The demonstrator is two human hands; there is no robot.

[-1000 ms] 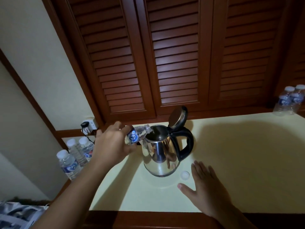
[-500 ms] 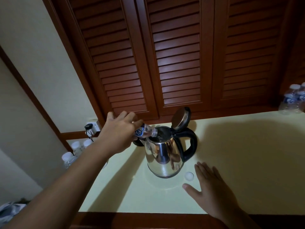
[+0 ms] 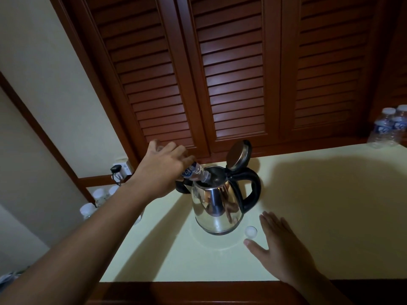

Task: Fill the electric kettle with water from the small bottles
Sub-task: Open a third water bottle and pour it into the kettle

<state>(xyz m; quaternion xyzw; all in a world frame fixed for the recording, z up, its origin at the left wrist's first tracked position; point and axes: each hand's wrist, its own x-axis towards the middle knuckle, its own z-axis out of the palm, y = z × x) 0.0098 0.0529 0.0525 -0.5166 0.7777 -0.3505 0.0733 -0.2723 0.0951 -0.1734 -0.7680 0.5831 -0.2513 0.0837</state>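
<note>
Left hand (image 3: 160, 172) grips the small bottle (image 3: 196, 173), tipped neck-down into the open mouth of the steel kettle (image 3: 217, 208). Its lid (image 3: 239, 154) is flipped up and the kettle stands upright on the pale counter (image 3: 330, 216). Right hand (image 3: 284, 245) lies flat, fingers spread, holding nothing, just beside 1 white cap (image 3: 251, 232). Any water flow is too dim to make out

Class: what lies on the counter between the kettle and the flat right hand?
A white bottle cap, between kettle and right hand, in the head view.
</note>
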